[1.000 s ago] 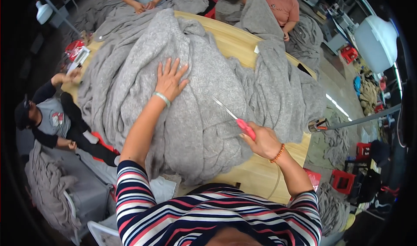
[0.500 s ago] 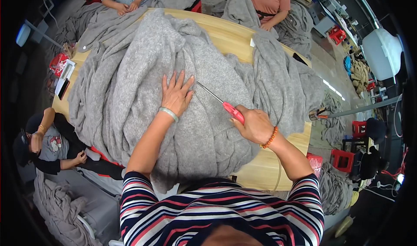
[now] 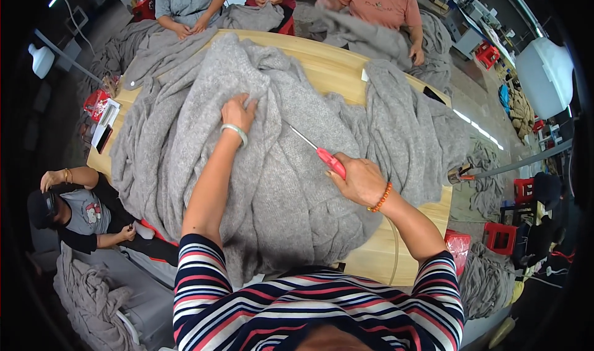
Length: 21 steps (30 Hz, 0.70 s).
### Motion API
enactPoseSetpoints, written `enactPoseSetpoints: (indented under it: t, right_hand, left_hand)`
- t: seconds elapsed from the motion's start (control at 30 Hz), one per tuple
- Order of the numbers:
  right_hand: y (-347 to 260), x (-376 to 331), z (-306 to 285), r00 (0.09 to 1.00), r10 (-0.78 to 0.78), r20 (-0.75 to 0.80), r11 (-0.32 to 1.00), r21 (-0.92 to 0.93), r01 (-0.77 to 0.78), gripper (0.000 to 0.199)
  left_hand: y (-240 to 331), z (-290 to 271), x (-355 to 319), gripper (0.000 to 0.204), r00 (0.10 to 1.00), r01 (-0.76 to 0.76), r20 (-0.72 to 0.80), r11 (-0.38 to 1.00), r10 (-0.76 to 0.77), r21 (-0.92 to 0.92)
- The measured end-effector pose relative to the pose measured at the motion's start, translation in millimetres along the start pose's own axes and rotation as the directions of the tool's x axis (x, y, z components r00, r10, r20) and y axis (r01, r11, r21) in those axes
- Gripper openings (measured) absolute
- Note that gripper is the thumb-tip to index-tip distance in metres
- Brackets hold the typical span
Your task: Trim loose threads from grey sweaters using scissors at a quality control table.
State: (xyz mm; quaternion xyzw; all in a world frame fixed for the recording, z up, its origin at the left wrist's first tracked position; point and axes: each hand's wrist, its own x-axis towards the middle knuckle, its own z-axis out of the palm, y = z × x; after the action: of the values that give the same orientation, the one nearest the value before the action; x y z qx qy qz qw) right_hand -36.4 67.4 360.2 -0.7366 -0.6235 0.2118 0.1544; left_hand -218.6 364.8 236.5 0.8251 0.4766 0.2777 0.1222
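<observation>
A large heap of grey knitted fabric (image 3: 291, 190) lies in folds over the wooden table. My left hand (image 3: 239, 113) is closed on a raised fold of it, left of centre, with the fingertips partly hidden in the cloth. My right hand (image 3: 360, 179) grips a red-handled tool (image 3: 330, 161) with a thin straight metal shaft. Its tip points up and left, at or just over the fabric, a short way right of my left hand. Whether the tip touches the cloth I cannot tell.
More grey fabric (image 3: 405, 134) lies on the table (image 3: 322, 57) at the right. Two lamps (image 3: 546, 75) flank it. Several people sit around; one in a pink top (image 3: 382, 7) handles grey cloth. A phone (image 3: 434, 94) and a pale cord (image 3: 396, 249) are near the right side.
My left hand was spread flat on the fabric; it has drawn up-left and closed on a fold, lifting it. The person in pink has swung up a piece of cloth.
</observation>
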Motion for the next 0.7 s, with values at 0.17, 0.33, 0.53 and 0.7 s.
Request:
enactPoseSetpoints:
  t: [0.17, 0.33, 0.53, 0.7]
  right_hand:
    - [-12, 3, -10, 0.999, 0.048, 0.011, 0.999, -0.019, -0.048, 0.027]
    - [-13, 2, -2, 0.991, -0.048, 0.126, 0.998, -0.029, 0.052, 0.028]
    - [-17, 14, 5, 0.988, -0.069, 0.137, 0.998, 0.001, 0.069, 0.032]
    - [-16, 10, -1, 0.998, 0.056, 0.036, 0.998, -0.005, -0.056, 0.029]
  left_hand:
    - [14, -6, -18, 0.026, 0.980, 0.195, 0.128, 0.823, -0.149, -0.533]
    - [11, -8, -24, 0.019, 0.958, 0.268, 0.275, 0.614, -0.086, -0.743]
    - [5, 6, -29, 0.017, 0.955, 0.292, 0.266, 0.245, -0.132, -0.925]
    - [13, 9, -31, 0.014, 0.947, 0.307, 0.289, 0.133, -0.142, -0.942]
